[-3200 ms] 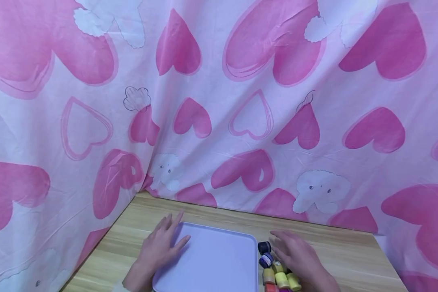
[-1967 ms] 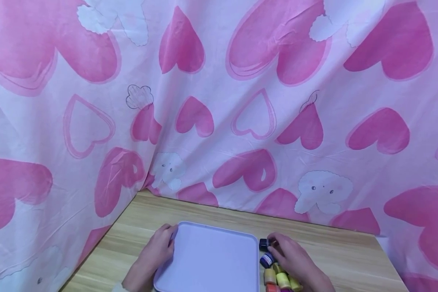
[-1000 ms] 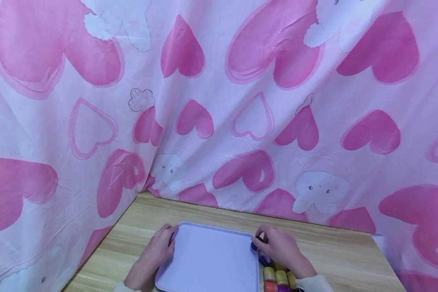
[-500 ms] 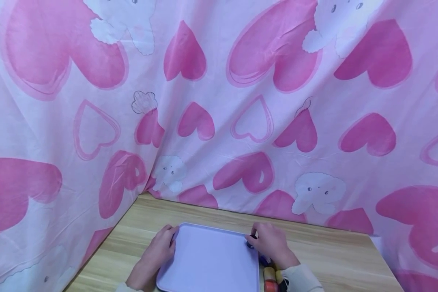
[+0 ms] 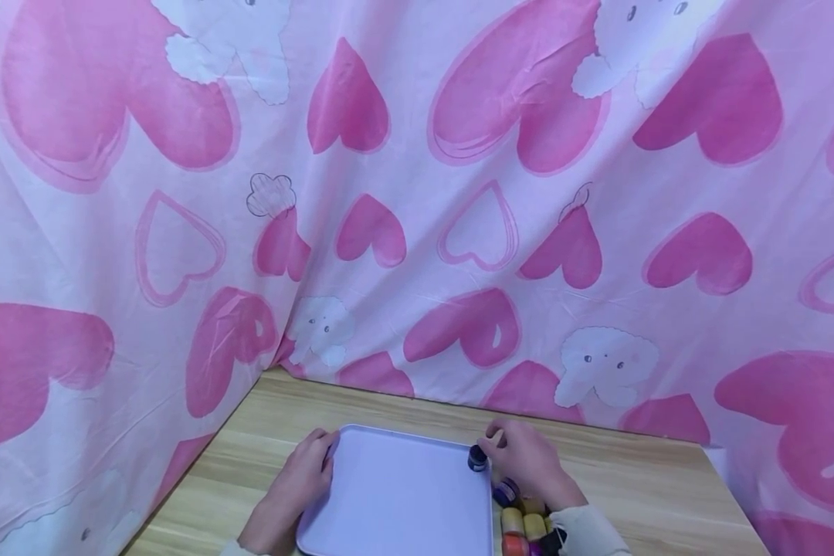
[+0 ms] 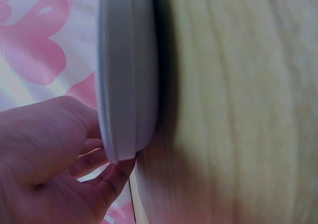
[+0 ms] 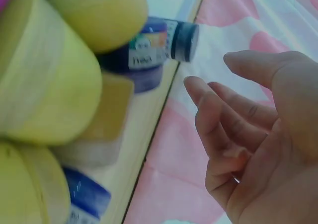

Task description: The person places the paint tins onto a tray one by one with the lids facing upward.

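Note:
A pale lilac tray (image 5: pixel 396 494) lies on the wooden table. My left hand (image 5: pixel 310 471) grips its left edge near the far corner; in the left wrist view, fingers of that hand (image 6: pixel 54 159) curl at the tray's rim (image 6: pixel 117 75). A small dark paint jar (image 5: pixel 477 458) stands upright inside the tray's far right corner. Just right of it is my right hand (image 5: pixel 528 463), holding nothing. In the right wrist view, its thumb and fingers (image 7: pixel 233 119) are spread apart, away from the dark jar's lid (image 7: pixel 186 41).
Beside the tray's right edge lie a blue-purple jar (image 5: pixel 506 492), yellow jars (image 5: pixel 512 520) and an orange-red jar (image 5: pixel 515 545), close together under the right forearm. A pink heart-patterned cloth (image 5: pixel 368 232) hangs behind and left of the table (image 5: pixel 250 432).
My right hand picked up the dark jar from beside the tray, carried it left into the tray's corner and let it go. My left hand closed on the tray's edge.

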The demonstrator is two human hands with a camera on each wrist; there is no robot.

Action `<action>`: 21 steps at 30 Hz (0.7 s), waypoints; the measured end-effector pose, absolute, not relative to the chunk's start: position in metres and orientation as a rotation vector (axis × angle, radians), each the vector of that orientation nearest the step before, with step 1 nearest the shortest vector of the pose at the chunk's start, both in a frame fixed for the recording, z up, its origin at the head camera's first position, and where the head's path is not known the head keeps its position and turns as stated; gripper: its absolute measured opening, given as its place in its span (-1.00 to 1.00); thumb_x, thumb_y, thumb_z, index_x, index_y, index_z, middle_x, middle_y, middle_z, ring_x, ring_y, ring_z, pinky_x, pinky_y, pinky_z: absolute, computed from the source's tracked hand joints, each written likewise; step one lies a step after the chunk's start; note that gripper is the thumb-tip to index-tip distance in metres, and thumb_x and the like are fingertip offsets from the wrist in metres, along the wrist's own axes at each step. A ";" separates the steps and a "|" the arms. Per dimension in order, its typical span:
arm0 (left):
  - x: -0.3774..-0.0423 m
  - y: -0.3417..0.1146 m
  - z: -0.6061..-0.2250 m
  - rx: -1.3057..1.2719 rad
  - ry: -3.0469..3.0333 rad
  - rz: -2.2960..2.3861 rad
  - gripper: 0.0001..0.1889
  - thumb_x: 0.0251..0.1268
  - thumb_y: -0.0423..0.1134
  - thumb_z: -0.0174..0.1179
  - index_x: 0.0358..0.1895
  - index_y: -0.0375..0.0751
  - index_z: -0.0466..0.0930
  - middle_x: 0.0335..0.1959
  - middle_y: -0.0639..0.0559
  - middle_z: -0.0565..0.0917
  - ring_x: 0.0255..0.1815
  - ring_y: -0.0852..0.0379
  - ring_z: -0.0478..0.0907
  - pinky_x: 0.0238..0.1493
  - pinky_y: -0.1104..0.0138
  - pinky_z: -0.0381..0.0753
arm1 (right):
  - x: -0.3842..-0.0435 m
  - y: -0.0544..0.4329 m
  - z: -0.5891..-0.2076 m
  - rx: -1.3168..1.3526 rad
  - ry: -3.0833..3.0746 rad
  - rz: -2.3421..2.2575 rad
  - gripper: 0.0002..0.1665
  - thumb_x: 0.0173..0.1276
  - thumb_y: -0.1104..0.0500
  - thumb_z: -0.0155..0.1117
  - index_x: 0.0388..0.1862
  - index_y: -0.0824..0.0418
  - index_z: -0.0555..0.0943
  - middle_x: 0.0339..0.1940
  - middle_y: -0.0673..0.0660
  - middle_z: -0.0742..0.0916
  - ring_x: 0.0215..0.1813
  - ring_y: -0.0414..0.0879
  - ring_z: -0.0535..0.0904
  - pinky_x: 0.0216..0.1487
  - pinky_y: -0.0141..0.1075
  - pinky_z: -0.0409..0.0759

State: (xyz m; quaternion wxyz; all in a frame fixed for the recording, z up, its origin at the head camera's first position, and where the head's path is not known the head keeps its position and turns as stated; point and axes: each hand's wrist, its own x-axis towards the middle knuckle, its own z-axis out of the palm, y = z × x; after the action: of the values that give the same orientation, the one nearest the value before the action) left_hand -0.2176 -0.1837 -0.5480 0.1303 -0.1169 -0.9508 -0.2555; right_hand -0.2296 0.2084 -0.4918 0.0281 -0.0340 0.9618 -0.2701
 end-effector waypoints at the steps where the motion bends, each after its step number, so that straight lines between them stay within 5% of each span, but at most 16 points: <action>1: -0.217 -0.184 -0.548 -0.332 -2.766 -0.747 -0.55 0.30 -0.53 0.36 0.27 -0.45 0.67 0.01 -0.19 0.71 0.06 -0.14 0.74 0.17 -0.02 0.79 | -0.228 0.211 -0.489 -0.101 2.957 -0.844 -0.76 0.50 -0.12 0.45 -0.05 -0.03 0.73 -0.33 -0.08 0.77 -0.38 -0.18 0.65 -0.38 -0.22 0.60; 21: -0.218 -0.185 -0.553 -0.355 -2.735 -0.740 -0.54 0.28 -0.53 0.36 0.27 -0.42 0.68 0.01 -0.16 0.72 0.07 -0.14 0.75 0.19 -0.03 0.78 | -0.203 0.253 -0.494 -0.275 2.875 -0.791 -0.86 0.48 -0.05 0.48 -0.20 -0.03 0.80 -0.40 -0.09 0.75 -0.40 -0.17 0.59 -0.45 -0.35 0.60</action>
State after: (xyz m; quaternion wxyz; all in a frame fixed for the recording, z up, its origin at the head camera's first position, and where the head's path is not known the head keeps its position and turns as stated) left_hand -0.2176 -0.1854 -0.5526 0.1425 -0.1229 -0.9480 -0.2565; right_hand -0.2027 0.2526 -0.4939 0.0733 -0.0917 0.9575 -0.2633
